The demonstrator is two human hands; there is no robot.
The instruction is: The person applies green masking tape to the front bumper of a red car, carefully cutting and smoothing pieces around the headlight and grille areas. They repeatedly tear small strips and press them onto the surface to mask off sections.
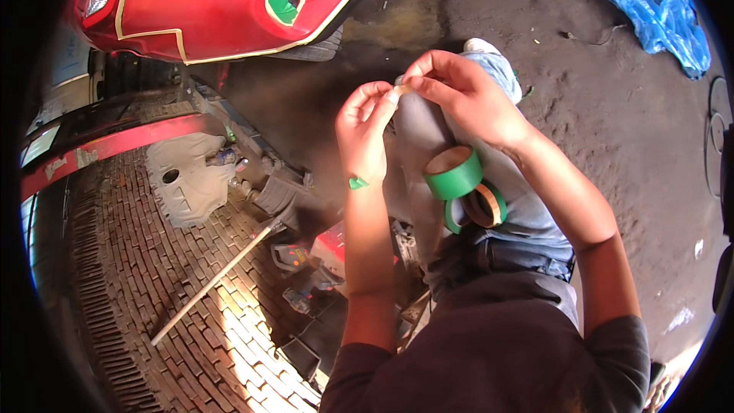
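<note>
My left hand [365, 117] and my right hand [453, 89] meet above my knees, thumbs and fingertips pinching a small pale strip [403, 90] between them; it looks like masking tape. A scrap of green tape [358, 183] sticks to my left wrist. On my lap, below the hands, lie a wide roll of green masking tape [456, 180] and narrower rolls, one with a tan core ring [487, 206]. Ahead at the upper left is a red car body panel [212, 0], edged with cream masking tape [152, 33], with green covering in a small opening.
Crumpled blue plastic sheeting [659, 14] lies on the dark floor at the upper right. At left are a red metal beam [114, 146], a grey moulded panel [192, 178] and a wooden-handled tool [212, 284] on brick paving. A red box [331, 246] and clutter sit beside my left arm.
</note>
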